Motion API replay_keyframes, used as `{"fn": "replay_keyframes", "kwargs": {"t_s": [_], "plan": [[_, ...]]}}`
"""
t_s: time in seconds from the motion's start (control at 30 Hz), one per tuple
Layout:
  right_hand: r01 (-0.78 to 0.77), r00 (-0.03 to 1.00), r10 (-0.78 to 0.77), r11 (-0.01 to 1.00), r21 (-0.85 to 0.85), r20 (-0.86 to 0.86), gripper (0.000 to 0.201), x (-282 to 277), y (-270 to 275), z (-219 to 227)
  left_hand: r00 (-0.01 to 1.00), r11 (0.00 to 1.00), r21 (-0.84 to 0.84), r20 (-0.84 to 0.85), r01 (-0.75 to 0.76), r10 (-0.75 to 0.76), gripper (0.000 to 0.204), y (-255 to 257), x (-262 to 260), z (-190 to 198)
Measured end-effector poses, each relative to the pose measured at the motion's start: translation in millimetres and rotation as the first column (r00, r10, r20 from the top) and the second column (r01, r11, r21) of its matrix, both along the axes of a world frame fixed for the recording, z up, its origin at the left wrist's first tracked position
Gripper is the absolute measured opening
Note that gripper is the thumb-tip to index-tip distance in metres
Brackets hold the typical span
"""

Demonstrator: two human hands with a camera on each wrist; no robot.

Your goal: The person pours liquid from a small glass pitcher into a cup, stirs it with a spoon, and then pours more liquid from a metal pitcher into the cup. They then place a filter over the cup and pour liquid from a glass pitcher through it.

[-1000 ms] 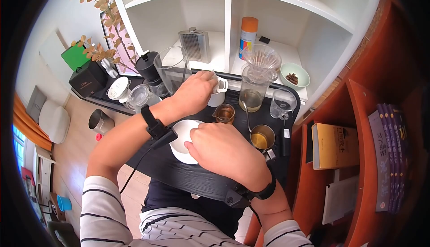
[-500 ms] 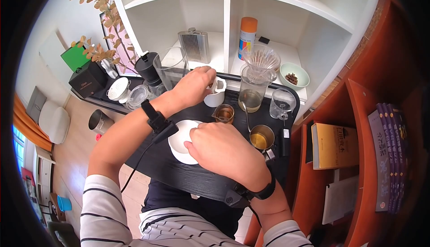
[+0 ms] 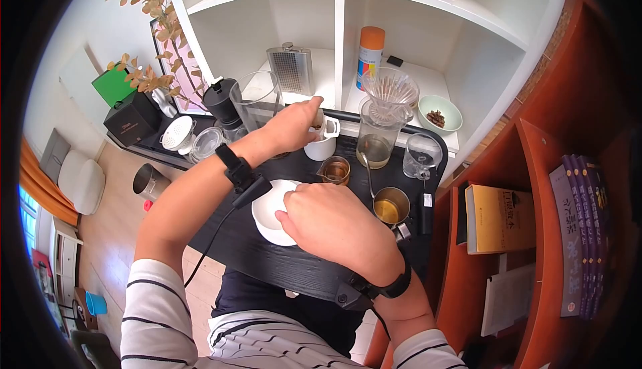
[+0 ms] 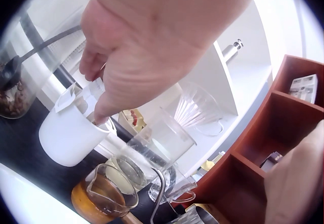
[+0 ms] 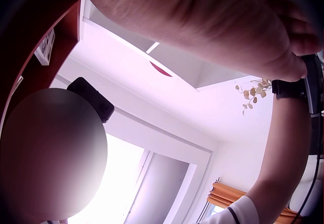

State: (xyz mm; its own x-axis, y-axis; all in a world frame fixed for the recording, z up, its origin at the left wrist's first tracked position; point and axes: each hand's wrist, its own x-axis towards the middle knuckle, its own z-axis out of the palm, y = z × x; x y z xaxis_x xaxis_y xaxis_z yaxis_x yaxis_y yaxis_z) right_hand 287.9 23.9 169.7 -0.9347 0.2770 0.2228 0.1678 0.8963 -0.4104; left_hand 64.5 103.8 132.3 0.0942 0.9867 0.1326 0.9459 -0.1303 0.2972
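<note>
A white cup (image 3: 321, 148) stands on the black tabletop (image 3: 264, 272), a paper filter bag (image 4: 83, 102) with brown contents set in its mouth. My left hand (image 3: 294, 128) reaches over it from the left. In the left wrist view, the thumb of my left hand dips just inside the cup's rim, its fingers farther back by the paper flaps. A white bowl (image 3: 267, 214) sits nearer to me. My right hand (image 3: 341, 228), loosely curled, overlaps the bowl's right side in the head view. No object shows in its fingers in the right wrist view.
Around the cup stand a small glass pitcher (image 3: 334, 168) with amber liquid, a steel cup (image 3: 390, 205), a ribbed glass dripper (image 3: 393, 89) on a jug and a glass mug (image 3: 422, 155). A tall clear vessel (image 3: 257, 101) is behind my left wrist. Red-brown shelves (image 3: 495, 148) border the right.
My left hand has lowered slightly and spread: a finger now points up to the right and the thumb is at the cup's mouth. The right hand and bowl stay put.
</note>
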Motion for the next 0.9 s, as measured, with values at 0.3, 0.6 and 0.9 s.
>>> {"fn": "replay_keyframes", "kwargs": {"t_s": [0.3, 0.6, 0.9], "plan": [[0.003, 1.0, -0.003, 1.0, -0.007, -0.011, 0.036, 0.3, -0.8, 0.3, 0.999, 0.996, 0.087, 0.022, 0.022, -0.024, 0.086, 8.5, -3.3, -3.7], [0.002, 1.0, -0.002, 1.0, -0.007, -0.015, 0.036, 0.7, -0.8, 1.1, 0.997, 0.998, 0.025, 0.056, -0.063, 0.061, 0.09, 10.0, -0.4, -0.7], [0.005, 1.0, -0.006, 1.0, -0.004, -0.019, 0.036, 0.7, -1.2, 1.0, 0.992, 0.996, 0.026, 0.096, -0.084, 0.082, 0.087, 9.3, 2.9, -2.3]]}}
